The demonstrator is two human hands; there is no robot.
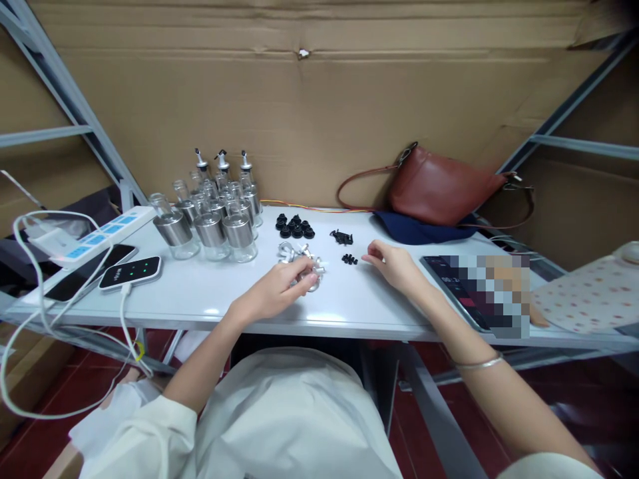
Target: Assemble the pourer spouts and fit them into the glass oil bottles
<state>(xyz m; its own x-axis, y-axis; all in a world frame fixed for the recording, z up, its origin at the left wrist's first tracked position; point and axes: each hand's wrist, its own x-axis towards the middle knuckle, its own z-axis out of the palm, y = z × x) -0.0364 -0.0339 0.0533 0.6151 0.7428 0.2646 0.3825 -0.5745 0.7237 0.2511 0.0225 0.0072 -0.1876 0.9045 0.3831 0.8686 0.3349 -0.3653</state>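
My left hand (pixel 279 286) is over a small pile of silver spout parts (pixel 285 251), its thumb and forefinger around one silver spout part (pixel 319 267). The fingers partly hide this part and the rest of the pile. To the right, my right hand (pixel 394 266) hovers low above the table with its fingers bent and slightly apart, and nothing shows in them. Its fingertips are beside a cluster of tiny black caps (pixel 349 259). Behind these lie thin black pieces (pixel 342 237). Black ribbed stoppers (pixel 295 227) are grouped farther back.
Several glass bottles with steel sleeves (pixel 210 229) stand at the left, some with pourers. A power strip (pixel 107 233), a white-cabled device (pixel 130 273) and a dark phone (pixel 90 271) lie beyond. On the right are a brown bag (pixel 439 186) and a partly blurred tablet (pixel 456 286).
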